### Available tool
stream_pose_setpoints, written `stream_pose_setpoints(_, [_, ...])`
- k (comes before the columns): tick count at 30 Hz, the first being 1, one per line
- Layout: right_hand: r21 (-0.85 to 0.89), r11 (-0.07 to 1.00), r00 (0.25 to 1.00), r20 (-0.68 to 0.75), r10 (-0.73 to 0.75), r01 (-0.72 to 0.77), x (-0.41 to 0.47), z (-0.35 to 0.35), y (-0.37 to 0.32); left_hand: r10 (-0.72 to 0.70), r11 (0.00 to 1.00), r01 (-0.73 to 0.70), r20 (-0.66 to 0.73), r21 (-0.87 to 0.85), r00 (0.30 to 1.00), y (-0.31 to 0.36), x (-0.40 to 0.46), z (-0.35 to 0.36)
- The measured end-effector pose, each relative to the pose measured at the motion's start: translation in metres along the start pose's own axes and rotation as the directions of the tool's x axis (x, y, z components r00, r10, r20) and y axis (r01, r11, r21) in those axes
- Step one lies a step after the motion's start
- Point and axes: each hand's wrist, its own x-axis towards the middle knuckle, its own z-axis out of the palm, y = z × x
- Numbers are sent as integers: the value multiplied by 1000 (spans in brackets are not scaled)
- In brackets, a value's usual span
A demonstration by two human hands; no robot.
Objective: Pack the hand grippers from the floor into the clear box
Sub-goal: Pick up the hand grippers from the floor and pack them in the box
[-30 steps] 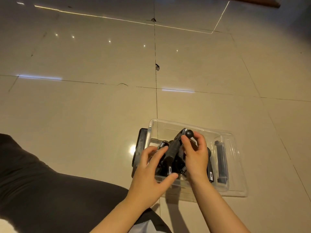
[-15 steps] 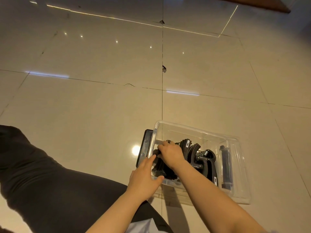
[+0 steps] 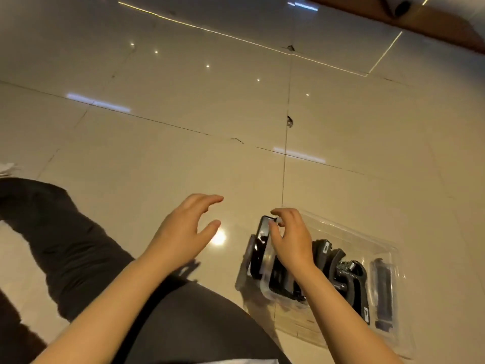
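Note:
The clear box lies on the tiled floor at the lower right. Several black hand grippers are packed inside it, partly hidden by my right forearm. My right hand hovers over the box's left end with its fingers curled and apart, the fingertips close to the black side clip; nothing is in it. My left hand is spread open above the bare floor, to the left of the box and apart from it.
A second black clip sits at the box's right end. My leg in dark trousers stretches across the lower left. A brown wooden edge runs along the top right. Glossy beige tiles lie beyond.
My right hand has come up out of the box to its left end. My left hand has let go of the box's near rim and moved left, opening wide. The view has tilted.

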Motion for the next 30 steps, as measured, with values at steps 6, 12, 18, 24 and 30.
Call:
stream_pose_setpoints(6, [8,947,922,226,-314,320,81,65,-168,-52,951,96,-153,293,987,-89,7,-151])
stream_pose_setpoints(12, [142,846,805,260,-533,514,123,130,-340,-100,906,213,-304,367,947,-156,-14,-276])
stream_pose_setpoints(18, [181,778,734,258,-628,602,136,169,-444,-122,903,288,-452,319,884,-200,-29,-368])
stream_pose_setpoints(24, [159,709,635,341,-693,687,156,202,-544,-174,878,395,-589,269,789,-236,-51,-457])
stream_pose_setpoints(30, [180,644,569,333,-751,744,185,255,-650,-220,849,486,-697,207,682,-292,-68,-550])
